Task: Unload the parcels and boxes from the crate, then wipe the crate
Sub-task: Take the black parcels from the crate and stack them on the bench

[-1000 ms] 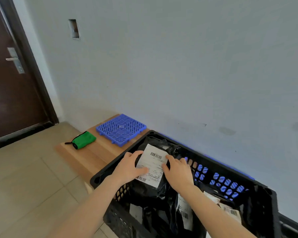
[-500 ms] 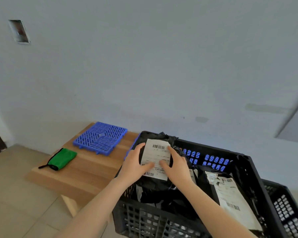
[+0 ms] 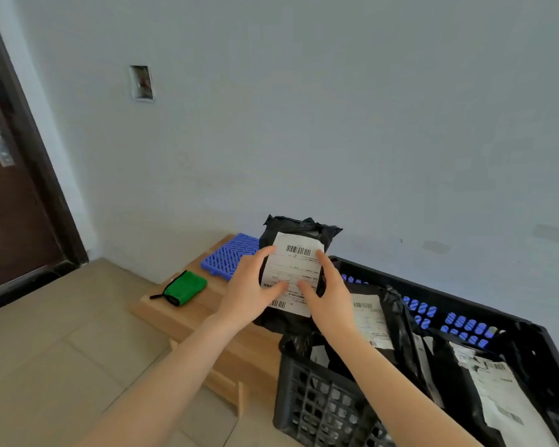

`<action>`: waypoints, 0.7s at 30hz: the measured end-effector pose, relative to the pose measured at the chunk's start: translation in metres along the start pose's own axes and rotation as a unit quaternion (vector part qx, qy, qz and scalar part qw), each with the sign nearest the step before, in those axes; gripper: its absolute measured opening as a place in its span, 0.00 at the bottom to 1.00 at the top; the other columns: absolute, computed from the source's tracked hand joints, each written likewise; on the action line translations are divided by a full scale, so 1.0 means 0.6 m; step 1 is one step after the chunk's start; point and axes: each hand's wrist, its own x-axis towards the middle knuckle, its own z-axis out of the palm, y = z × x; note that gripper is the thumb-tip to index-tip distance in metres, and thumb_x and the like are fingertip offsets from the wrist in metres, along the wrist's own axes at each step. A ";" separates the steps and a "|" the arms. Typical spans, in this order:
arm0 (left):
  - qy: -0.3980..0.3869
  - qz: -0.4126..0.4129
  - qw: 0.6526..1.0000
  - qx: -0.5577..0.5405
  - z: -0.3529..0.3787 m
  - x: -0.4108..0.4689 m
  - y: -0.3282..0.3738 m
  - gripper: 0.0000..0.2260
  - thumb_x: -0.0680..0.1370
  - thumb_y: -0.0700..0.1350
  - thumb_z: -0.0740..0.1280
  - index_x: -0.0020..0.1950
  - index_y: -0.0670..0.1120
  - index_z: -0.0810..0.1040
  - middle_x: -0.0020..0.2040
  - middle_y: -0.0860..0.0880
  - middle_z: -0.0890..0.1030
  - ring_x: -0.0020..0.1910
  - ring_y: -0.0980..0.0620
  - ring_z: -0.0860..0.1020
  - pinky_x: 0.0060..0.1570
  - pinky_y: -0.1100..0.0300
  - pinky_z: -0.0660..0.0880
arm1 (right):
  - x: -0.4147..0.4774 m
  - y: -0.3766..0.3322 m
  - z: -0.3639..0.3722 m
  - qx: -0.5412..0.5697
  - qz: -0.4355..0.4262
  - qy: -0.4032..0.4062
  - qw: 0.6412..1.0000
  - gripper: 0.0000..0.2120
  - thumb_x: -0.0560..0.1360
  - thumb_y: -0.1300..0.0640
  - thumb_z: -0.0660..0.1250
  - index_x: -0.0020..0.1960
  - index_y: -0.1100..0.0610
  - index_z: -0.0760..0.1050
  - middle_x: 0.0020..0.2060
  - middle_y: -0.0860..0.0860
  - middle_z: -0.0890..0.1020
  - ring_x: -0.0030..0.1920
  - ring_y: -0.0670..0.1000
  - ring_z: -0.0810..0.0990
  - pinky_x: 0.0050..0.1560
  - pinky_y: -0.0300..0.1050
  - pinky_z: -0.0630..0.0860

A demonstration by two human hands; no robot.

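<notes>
L thumb and R thumb lie flat on the white label, tips nearly meeting at its middle. L fingers (image 3: 262, 253) run up the label's left edge and R fingers (image 3: 322, 260) up its right; the rest wrap behind, out of sight. So L hand (image 3: 249, 291) and R hand (image 3: 331, 296) grip one black parcel (image 3: 299, 228) btw them. It's upright, label toward the camera, crumpled top edge highest. It's held up over the crate's left end. Its bottom edge hangs just over the near-left corner; can't tell if it touches the bags below.

Crate (image 3: 317, 408): black, lattice walls, left end just beside a low wooden bench (image 3: 188, 317). Inside are more black bags w/ white labels: a second parcel (image 3: 368, 317) just right of the R wrist, a third parcel (image 3: 497, 398) toward the right end.

On the bench, a blue grid tile (image 3: 229, 256) sits at the wall end, partly behind the held parcel. A green pouch (image 3: 186, 287) lies near the bench's left edge. A strip of wood shows btw pouch and crate, under the L forearm. Left of the bench, tiled floor (image 3: 62, 350) runs to a dark door (image 3: 10, 204). The wall (image 3: 336, 124) runs close behind bench and crate.
</notes>
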 end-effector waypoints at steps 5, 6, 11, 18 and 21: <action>0.019 -0.023 1.000 0.001 -0.105 0.012 -0.104 0.31 0.74 0.52 0.73 0.73 0.55 0.64 0.61 0.56 0.68 0.58 0.60 0.66 0.48 0.75 0.66 | 0.030 -0.061 0.136 -0.003 -0.018 -0.016 1.000 0.31 0.77 0.55 0.66 0.76 0.45 0.57 0.67 0.46 0.71 0.60 0.44 0.72 0.50 0.38 0.77; 0.020 -0.026 0.999 0.000 -0.125 0.018 -0.129 0.31 0.74 0.53 0.73 0.73 0.56 0.64 0.60 0.56 0.68 0.59 0.58 0.67 0.51 0.72 0.67 | 0.037 -0.072 0.168 -0.009 -0.019 -0.018 1.000 0.30 0.77 0.55 0.66 0.75 0.45 0.57 0.66 0.47 0.71 0.60 0.45 0.72 0.51 0.39 0.77; 0.004 -0.048 0.999 0.010 -0.216 0.074 -0.257 0.30 0.74 0.54 0.73 0.73 0.58 0.64 0.61 0.52 0.70 0.55 0.57 0.71 0.50 0.68 0.71 | 0.079 -0.120 0.317 -0.009 -0.021 -0.035 0.999 0.27 0.78 0.54 0.65 0.74 0.45 0.60 0.68 0.46 0.69 0.64 0.45 0.70 0.51 0.34 0.75; -0.039 -0.058 0.998 0.001 -0.242 0.156 -0.379 0.28 0.74 0.53 0.72 0.72 0.58 0.65 0.58 0.52 0.70 0.53 0.56 0.73 0.48 0.65 0.73 | 0.156 -0.118 0.442 -0.021 0.015 -0.024 0.999 0.25 0.79 0.55 0.63 0.74 0.47 0.63 0.68 0.45 0.69 0.60 0.40 0.67 0.41 0.24 0.69; -0.061 -0.056 0.997 -0.006 -0.227 0.202 -0.422 0.28 0.75 0.53 0.72 0.72 0.58 0.66 0.58 0.52 0.70 0.52 0.56 0.73 0.49 0.65 0.73 | 0.200 -0.098 0.477 -0.022 0.038 -0.010 0.999 0.23 0.79 0.56 0.64 0.73 0.48 0.65 0.67 0.46 0.70 0.63 0.44 0.69 0.46 0.28 0.70</action>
